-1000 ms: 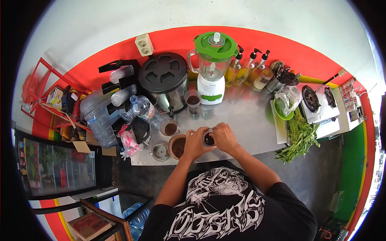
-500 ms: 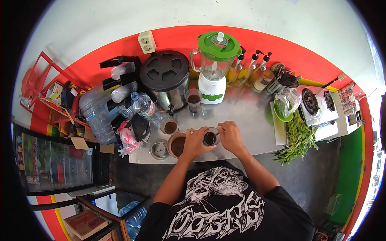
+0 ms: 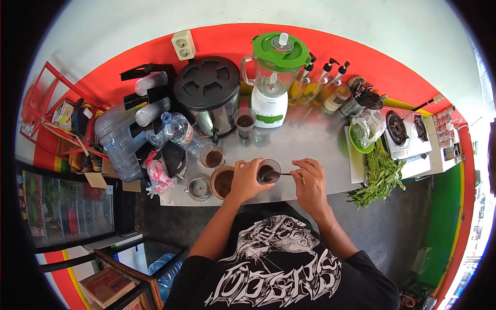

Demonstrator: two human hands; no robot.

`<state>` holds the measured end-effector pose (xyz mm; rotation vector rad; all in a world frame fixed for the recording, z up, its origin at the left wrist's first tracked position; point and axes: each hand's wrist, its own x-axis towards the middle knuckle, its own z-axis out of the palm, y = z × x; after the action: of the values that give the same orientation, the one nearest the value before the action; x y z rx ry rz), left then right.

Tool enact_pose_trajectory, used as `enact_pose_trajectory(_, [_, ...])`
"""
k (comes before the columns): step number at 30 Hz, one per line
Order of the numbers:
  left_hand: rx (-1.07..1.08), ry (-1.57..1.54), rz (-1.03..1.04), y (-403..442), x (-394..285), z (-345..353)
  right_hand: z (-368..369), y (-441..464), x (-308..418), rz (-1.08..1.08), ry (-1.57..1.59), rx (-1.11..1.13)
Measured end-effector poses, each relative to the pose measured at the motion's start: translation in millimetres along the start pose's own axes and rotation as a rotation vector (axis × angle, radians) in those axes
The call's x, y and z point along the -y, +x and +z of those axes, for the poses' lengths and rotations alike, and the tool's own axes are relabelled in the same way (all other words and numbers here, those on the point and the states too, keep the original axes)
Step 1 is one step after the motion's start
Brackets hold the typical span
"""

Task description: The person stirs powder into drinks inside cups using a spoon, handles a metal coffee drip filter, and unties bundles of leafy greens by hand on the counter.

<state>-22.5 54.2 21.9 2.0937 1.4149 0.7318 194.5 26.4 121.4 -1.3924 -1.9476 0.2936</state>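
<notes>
My left hand (image 3: 246, 182) is wrapped around a clear cup (image 3: 269, 168) of dark liquid, which is tilted toward the right. Between the fingers of my right hand (image 3: 310, 185) is the thin handle of a spoon (image 3: 284, 174), its other end inside the cup. Left of my left hand stands a brown-rimmed bowl (image 3: 212, 182) of dark brown contents. Beside it are a metal mug (image 3: 198, 189) and a clear cup (image 3: 211, 156) with brown contents. Another clear cup (image 3: 245, 123) with dark contents stands farther back, near the blender.
A blender with a green lid (image 3: 269, 106) and a steel dispenser (image 3: 208, 98) stand at the back. Pump bottles (image 3: 315, 90) line the wall. Leafy greens (image 3: 380, 175) hang over the right edge beside a stove (image 3: 408, 134). Plastic bottles (image 3: 181, 132) crowd the left.
My right hand has moved right and slightly down, drawing the spoon handle sideways. The cup in my left hand now leans more to the right. The camera view has shifted slightly.
</notes>
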Motion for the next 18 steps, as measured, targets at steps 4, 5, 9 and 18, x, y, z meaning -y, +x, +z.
enact_pose_trajectory(4, [0.008, 0.000, -0.002, 1, -3, -2, 18, -2, 1, -0.060, 0.001, 0.070])
enact_pose_trajectory(5, [0.009, 0.001, -0.003, 0, -2, -2, 26, -2, -4, -0.060, 0.015, 0.098])
enact_pose_trajectory(9, [-0.007, 0.008, 0.032, -1, 2, 1, 63, 7, -31, -0.101, 0.062, 0.139])
enact_pose_trajectory(18, [0.041, -0.004, -0.004, -1, 2, 1, 94, 26, -45, -0.213, -0.203, 0.463])
